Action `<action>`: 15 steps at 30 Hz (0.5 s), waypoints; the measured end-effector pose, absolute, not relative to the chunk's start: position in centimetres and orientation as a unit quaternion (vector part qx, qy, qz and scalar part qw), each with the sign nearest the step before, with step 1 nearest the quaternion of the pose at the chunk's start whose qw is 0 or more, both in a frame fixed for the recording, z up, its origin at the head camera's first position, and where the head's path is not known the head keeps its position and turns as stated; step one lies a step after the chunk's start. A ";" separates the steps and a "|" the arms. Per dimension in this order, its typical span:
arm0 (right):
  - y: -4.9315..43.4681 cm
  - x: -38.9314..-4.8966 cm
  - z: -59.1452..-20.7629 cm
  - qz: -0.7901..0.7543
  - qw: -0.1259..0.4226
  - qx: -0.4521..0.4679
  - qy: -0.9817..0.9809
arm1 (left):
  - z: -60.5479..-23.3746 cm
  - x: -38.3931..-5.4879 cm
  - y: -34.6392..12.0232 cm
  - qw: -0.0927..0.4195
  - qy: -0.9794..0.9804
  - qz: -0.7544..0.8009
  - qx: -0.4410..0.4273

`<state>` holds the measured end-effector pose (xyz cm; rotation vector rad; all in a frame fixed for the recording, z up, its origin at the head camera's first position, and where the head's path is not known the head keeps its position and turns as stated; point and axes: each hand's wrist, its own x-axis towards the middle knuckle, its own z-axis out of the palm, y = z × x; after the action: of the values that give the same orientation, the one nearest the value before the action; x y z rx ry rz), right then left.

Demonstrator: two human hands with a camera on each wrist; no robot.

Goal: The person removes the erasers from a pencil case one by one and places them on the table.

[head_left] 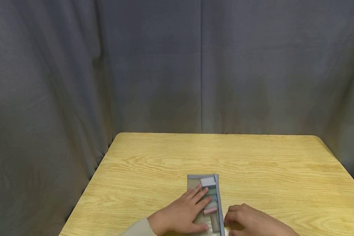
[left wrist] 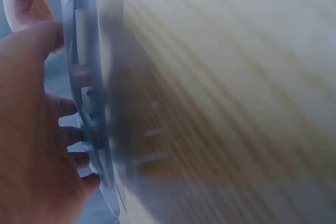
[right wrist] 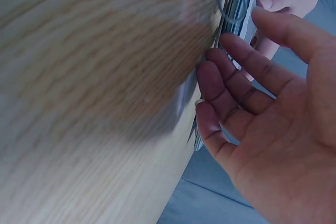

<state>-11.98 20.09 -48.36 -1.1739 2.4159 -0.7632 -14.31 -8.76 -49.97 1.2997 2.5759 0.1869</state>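
A flat see-through pouch with grey edging [head_left: 219, 205] lies on the table, long side running away from me. Inside it are several small blocks: a white one [head_left: 207, 181], greenish and bluish ones, and one with a pink side [head_left: 210, 210]. My left hand [head_left: 180, 213] rests on the pouch with fingers spread over the blocks and its thumb lower down. Just off the pouch's right edge is my right hand [head_left: 250, 221], its fingers loosely bent. The right wrist view shows these fingertips by the pouch's edge, near a ring [right wrist: 233, 2]; nothing is visibly held.
The wood-grain table [head_left: 283, 170] extends beyond and to both sides of the pouch. Grey curtains [head_left: 165, 65] hang behind it and along its left and right sides.
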 end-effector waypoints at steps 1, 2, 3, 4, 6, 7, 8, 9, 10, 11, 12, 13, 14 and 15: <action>20.0 -12.0 -48.4 -0.269 0.175 -0.418 0.850 | -49.9 -14.4 -8.7 0.124 0.885 0.064 0.445; 19.9 -12.0 -48.4 -0.269 0.177 -0.420 0.849 | -49.9 -14.6 -8.7 0.123 0.885 0.063 0.444; 19.8 -12.0 -48.4 -0.270 0.178 -0.422 0.847 | -49.9 -14.7 -8.7 0.120 0.885 0.060 0.445; 19.7 -12.0 -48.4 -0.270 0.177 -0.426 0.845 | -49.9 -14.8 -8.7 0.117 0.886 0.058 0.445; 19.5 -12.1 -48.6 -0.270 0.174 -0.435 0.841 | -49.8 -15.0 -8.7 0.113 0.887 0.056 0.444; 19.5 -12.1 -48.7 -0.269 0.173 -0.436 0.841 | -49.8 -15.0 -8.7 0.112 0.887 0.056 0.444; 19.4 -12.1 -48.7 -0.269 0.177 -0.434 0.841 | -49.8 -15.1 -8.7 0.111 0.887 0.057 0.444; 19.3 -12.2 -48.8 -0.267 0.177 -0.435 0.842 | -49.8 -15.2 -8.7 0.111 0.888 0.057 0.443; 19.2 -12.2 -48.9 -0.264 0.174 -0.436 0.842 | -49.7 -15.2 -8.7 0.112 0.888 0.060 0.443; 19.1 -12.2 -48.9 -0.263 0.173 -0.438 0.842 | -49.7 -15.3 -8.7 0.112 0.888 0.061 0.442; 19.1 -12.2 -48.9 -0.261 0.171 -0.438 0.843 | -49.7 -15.4 -8.7 0.111 0.888 0.063 0.442; 19.0 -12.1 -49.0 -0.255 0.165 -0.440 0.845 | -49.6 -15.4 -8.7 0.110 0.887 0.064 0.443; 18.9 -12.1 -49.1 -0.251 0.160 -0.441 0.847 | -49.6 -15.5 -8.7 0.110 0.887 0.065 0.443; 18.8 -12.1 -49.1 -0.245 0.154 -0.440 0.850 | -49.6 -15.6 -8.6 0.109 0.887 0.065 0.444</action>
<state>-12.07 18.82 -49.13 -1.2622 2.4370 -0.7010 -15.61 -8.64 -49.61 1.3042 2.6090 0.1906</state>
